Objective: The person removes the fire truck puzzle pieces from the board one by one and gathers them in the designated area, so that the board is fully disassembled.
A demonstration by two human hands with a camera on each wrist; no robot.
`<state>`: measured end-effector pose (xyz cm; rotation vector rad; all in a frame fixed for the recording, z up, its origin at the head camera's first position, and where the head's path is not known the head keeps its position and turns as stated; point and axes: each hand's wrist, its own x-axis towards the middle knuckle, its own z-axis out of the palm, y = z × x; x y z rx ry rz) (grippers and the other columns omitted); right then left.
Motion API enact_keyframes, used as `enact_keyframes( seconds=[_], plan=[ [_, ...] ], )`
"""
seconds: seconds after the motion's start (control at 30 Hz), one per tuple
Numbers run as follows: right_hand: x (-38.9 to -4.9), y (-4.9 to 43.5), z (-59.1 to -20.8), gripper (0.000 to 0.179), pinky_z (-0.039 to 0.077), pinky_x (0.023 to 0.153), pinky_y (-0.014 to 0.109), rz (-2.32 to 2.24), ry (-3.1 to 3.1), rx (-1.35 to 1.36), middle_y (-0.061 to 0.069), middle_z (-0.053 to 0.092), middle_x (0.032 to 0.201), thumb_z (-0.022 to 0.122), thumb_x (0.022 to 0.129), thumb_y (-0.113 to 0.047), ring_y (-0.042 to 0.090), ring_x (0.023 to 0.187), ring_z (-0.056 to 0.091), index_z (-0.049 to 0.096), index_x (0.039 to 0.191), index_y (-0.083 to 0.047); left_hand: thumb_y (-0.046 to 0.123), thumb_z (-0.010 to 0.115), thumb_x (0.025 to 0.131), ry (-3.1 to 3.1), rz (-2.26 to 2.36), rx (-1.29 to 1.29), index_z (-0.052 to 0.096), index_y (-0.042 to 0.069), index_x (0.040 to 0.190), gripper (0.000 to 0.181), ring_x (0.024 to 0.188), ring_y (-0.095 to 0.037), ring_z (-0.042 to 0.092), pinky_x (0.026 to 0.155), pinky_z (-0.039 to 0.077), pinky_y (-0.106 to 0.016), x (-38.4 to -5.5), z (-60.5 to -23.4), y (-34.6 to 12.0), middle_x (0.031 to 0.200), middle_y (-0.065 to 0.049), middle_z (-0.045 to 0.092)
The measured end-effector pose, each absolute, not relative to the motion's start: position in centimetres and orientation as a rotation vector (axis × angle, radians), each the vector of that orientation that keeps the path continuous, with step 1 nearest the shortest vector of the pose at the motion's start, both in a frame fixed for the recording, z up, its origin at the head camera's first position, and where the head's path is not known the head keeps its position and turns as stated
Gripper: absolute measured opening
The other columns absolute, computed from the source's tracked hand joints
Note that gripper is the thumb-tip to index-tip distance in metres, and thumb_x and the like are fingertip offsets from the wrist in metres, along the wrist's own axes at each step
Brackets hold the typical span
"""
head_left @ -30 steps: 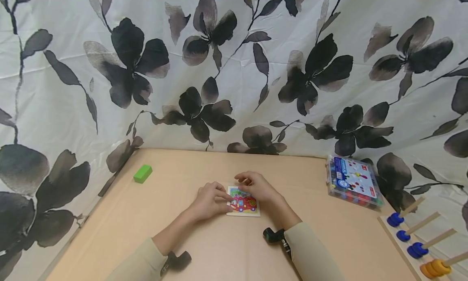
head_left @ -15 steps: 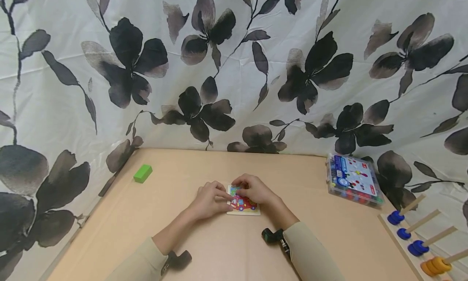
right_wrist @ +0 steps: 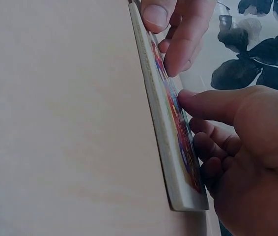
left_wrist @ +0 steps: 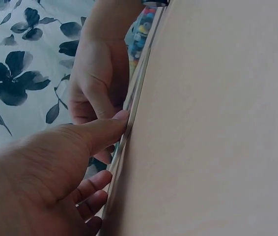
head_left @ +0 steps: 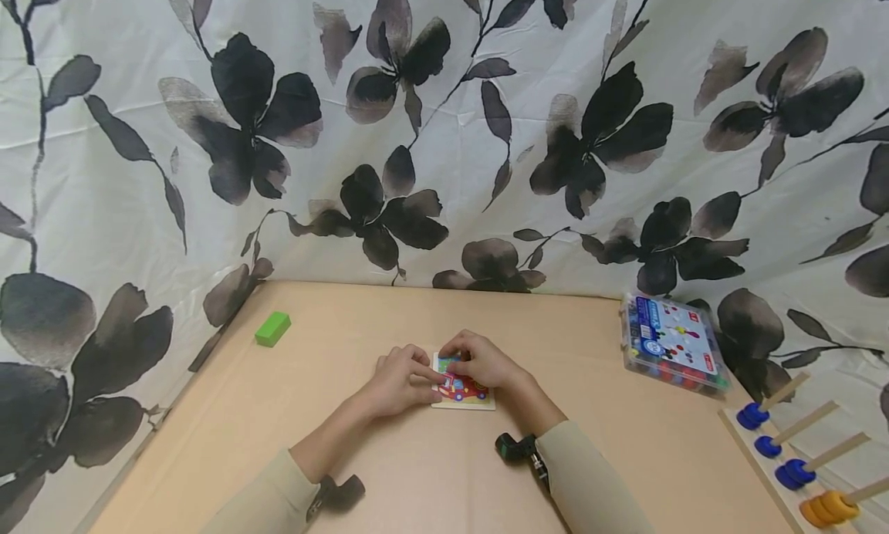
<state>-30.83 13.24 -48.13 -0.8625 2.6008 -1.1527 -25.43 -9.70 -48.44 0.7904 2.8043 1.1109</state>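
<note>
A small wooden picture puzzle (head_left: 467,392) with a pale rim lies flat on the table, showing a red vehicle. My left hand (head_left: 399,380) holds it at its left edge; in the right wrist view the left thumb (right_wrist: 155,15) sits at the rim while a forefinger reaches over the picture. My right hand (head_left: 486,362) is over the puzzle's far right part. Its thumb (right_wrist: 190,100) touches the picture, and its other fingers bend loosely beside it. The right hand covers the upper part of the picture.
A green block (head_left: 273,329) lies at the far left of the table (head_left: 389,488). At the back right is a clear plastic case (head_left: 674,345) of colourful parts. A wooden peg stand (head_left: 767,468) with blue and orange rings stands at the right edge. Floral cloth (head_left: 486,133) hangs behind.
My right hand has come down and slightly left onto the picture, its thumb and fingers drawing closer together. My left hand has stayed at the puzzle's left edge.
</note>
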Motion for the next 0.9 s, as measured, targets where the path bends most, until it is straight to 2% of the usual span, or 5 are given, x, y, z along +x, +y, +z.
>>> enact_keyframes(
  seconds=[0.63, 0.9],
  plan=[
    [-31.22, 13.23, -47.83, 0.019, 0.045, 0.080, 0.027, -1.084, 2.579, -0.867, 0.004, 0.061, 0.111, 0.073, 0.096, -0.007, 0.017, 0.090, 0.052, 0.073, 0.115, -0.010, 0.037, 0.084, 0.086, 2.784, 1.086, 0.826, 0.084, 0.024, 0.109, 0.026, 0.112, -0.021, 0.043, 0.091, 0.028, -0.047, -25.58, -48.48, -9.76, 0.121, -0.002, 0.059],
    [-31.20, 13.11, -47.27, 0.020, 0.047, 0.083, 0.030, -1.041, 2.562, -0.892, 0.006, 0.059, 0.106, 0.073, 0.096, -0.008, 0.017, 0.092, 0.054, 0.075, 0.116, -0.011, 0.036, 0.085, 0.086, 2.779, 1.079, 0.820, 0.084, 0.024, 0.108, 0.025, 0.110, -0.020, 0.043, 0.090, 0.028, -0.046, -25.43, -48.19, -9.80, 0.120, -0.001, 0.058]
  ],
)
